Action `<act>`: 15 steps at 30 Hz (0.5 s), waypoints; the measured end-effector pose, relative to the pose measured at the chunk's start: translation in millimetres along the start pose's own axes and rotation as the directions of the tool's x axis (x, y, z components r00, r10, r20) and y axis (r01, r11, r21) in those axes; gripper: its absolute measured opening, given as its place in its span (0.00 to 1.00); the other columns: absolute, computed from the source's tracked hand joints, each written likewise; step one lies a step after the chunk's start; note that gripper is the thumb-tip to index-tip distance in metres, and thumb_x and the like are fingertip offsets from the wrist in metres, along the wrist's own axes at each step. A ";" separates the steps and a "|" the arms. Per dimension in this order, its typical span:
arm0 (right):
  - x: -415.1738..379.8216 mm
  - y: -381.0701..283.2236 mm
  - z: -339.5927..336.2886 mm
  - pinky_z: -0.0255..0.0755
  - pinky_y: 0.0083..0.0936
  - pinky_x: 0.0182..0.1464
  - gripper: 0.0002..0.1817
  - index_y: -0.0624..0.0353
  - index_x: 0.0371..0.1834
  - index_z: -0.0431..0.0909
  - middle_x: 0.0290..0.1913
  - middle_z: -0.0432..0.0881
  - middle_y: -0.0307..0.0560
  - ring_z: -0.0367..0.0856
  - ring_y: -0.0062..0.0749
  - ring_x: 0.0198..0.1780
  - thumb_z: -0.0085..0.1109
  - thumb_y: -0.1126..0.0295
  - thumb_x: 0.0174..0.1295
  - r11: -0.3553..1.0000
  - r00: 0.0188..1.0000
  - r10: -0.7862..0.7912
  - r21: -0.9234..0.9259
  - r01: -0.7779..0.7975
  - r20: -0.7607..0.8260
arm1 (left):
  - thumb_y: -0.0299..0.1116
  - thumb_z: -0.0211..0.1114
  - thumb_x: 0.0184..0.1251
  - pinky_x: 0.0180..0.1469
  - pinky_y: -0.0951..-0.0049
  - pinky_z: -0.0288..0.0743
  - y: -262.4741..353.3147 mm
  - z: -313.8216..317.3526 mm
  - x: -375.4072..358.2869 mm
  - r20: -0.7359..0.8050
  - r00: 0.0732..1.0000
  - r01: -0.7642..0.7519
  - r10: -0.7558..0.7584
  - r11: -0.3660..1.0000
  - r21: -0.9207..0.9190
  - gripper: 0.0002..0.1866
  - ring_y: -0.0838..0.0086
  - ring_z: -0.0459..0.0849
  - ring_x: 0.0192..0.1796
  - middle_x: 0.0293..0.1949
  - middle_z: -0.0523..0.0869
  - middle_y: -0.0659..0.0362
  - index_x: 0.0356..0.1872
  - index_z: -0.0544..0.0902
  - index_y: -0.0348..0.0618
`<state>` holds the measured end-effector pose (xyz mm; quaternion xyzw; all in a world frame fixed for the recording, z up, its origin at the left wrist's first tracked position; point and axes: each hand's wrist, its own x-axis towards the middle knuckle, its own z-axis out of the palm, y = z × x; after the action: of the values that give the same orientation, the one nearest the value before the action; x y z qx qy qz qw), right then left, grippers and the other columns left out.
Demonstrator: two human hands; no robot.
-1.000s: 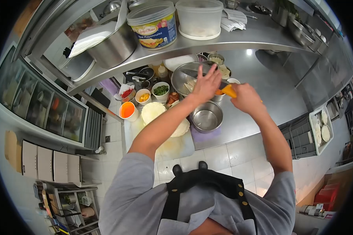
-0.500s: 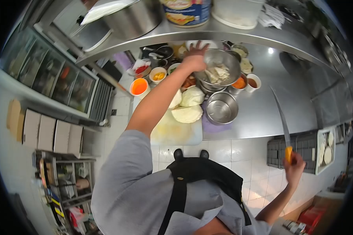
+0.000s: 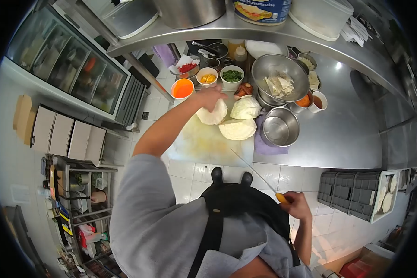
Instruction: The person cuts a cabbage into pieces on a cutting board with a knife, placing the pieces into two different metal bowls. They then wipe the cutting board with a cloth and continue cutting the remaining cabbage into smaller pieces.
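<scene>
My left hand (image 3: 210, 97) reaches over the cutting board (image 3: 194, 148), its fingers apart at the upper edge of a pale cut cabbage piece (image 3: 213, 114). Beside that piece lie another cabbage chunk (image 3: 245, 108) and a flat-cut cabbage wedge (image 3: 237, 129). In my right hand (image 3: 295, 204) is a long knife (image 3: 255, 172), gripped by its yellow handle. Its blade slants up to the left, with the tip over the board's front area. A steel mixing bowl (image 3: 282, 92) with pale chopped pieces stands behind the cabbage.
An empty steel pot (image 3: 281, 127) stands on a purple cloth (image 3: 266, 147). Cups of orange liquid (image 3: 182, 89), yellow pieces (image 3: 207, 78) and chopped greens (image 3: 231, 77) line the back. A steel shelf (image 3: 255, 36) overhangs the counter. A grey crate (image 3: 347, 194) sits at right.
My left hand has moved from the mixing bowl's rim back to the cabbage piece. My right hand has swung the knife inward from the right toward the board. The view has shifted.
</scene>
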<state>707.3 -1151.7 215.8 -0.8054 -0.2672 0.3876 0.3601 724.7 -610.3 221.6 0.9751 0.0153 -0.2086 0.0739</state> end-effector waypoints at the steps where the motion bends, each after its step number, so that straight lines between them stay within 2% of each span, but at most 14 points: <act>1: 2.2 -1.3 9.7 0.75 0.25 0.34 0.16 0.67 0.38 0.83 0.25 0.83 0.48 0.79 0.25 0.27 0.71 0.72 0.46 1.000 1.000 0.006 0.022 -0.006 -0.009 | 0.27 0.74 0.43 0.66 0.55 0.68 -12.7 16.0 -17.6 -0.091 0.996 -0.017 0.012 0.999 -0.050 0.40 0.52 0.66 0.68 0.60 0.71 0.50 0.65 0.75 0.51; 3: 10.8 -3.0 21.0 0.74 0.25 0.34 0.15 0.67 0.38 0.83 0.25 0.82 0.47 0.79 0.25 0.27 0.70 0.72 0.46 0.995 0.999 0.048 0.085 -0.047 -0.007 | 0.24 0.74 0.42 0.64 0.55 0.68 -13.4 49.1 -69.0 -0.413 0.907 0.001 -0.086 0.979 -0.202 0.36 0.50 0.68 0.65 0.58 0.71 0.47 0.60 0.77 0.48; 5: 15.3 -1.0 31.6 0.74 0.25 0.34 0.15 0.67 0.38 0.83 0.25 0.82 0.46 0.78 0.24 0.28 0.70 0.72 0.46 0.978 0.991 0.131 0.163 -0.134 0.030 | 0.19 0.72 0.41 0.66 0.53 0.66 -6.5 98.7 -102.5 -0.693 0.711 0.016 -0.123 0.987 -0.158 0.37 0.45 0.67 0.65 0.58 0.69 0.43 0.60 0.74 0.44; 8: 34.1 4.5 37.5 0.73 0.23 0.34 0.15 0.68 0.38 0.83 0.26 0.83 0.43 0.78 0.22 0.29 0.69 0.73 0.47 0.989 0.994 0.093 0.109 -0.098 0.049 | 0.18 0.73 0.42 0.70 0.50 0.63 14.3 167.1 -132.9 -0.831 0.499 0.101 -0.246 0.969 -0.226 0.40 0.41 0.64 0.67 0.63 0.65 0.40 0.63 0.68 0.40; 9: 42.7 10.3 37.9 0.72 0.22 0.33 0.12 0.68 0.36 0.82 0.26 0.81 0.40 0.76 0.20 0.29 0.68 0.75 0.48 0.992 0.992 0.113 0.049 -0.116 0.061 | 0.18 0.74 0.43 0.71 0.49 0.62 19.6 180.6 -139.4 -0.808 0.509 0.101 -0.296 0.953 -0.286 0.41 0.39 0.63 0.68 0.65 0.63 0.40 0.64 0.66 0.39; 11: 53.8 12.6 34.5 0.71 0.21 0.32 0.10 0.67 0.34 0.81 0.25 0.80 0.40 0.75 0.19 0.28 0.68 0.76 0.49 0.991 0.991 0.118 0.060 -0.122 0.058 | 0.18 0.74 0.44 0.73 0.48 0.59 32.2 207.7 -157.0 -0.749 0.519 0.113 -0.411 0.902 -0.416 0.43 0.37 0.60 0.70 0.68 0.59 0.39 0.65 0.62 0.38; 13: 65.1 7.3 27.9 0.68 0.21 0.30 0.08 0.67 0.32 0.79 0.24 0.78 0.39 0.72 0.17 0.27 0.67 0.78 0.50 0.993 0.992 0.096 0.063 -0.101 0.080 | 0.18 0.74 0.45 0.73 0.47 0.58 47.1 218.7 -180.3 -0.670 0.613 0.077 -0.418 0.876 -0.476 0.43 0.37 0.59 0.71 0.69 0.57 0.39 0.65 0.62 0.38; 15: 75.9 -11.3 28.6 0.67 0.21 0.29 0.09 0.67 0.34 0.78 0.23 0.77 0.39 0.71 0.17 0.26 0.66 0.78 0.50 1.000 0.996 0.010 0.025 -0.013 0.092 | 0.18 0.71 0.46 0.74 0.48 0.57 53.2 217.9 -197.3 -0.586 0.705 0.064 -0.400 0.859 -0.509 0.42 0.38 0.56 0.73 0.70 0.56 0.39 0.66 0.62 0.40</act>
<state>724.5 -1080.5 179.3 -0.7837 -0.2739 0.4296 0.3553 459.7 -695.5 113.1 0.9276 0.2153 0.1600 0.2599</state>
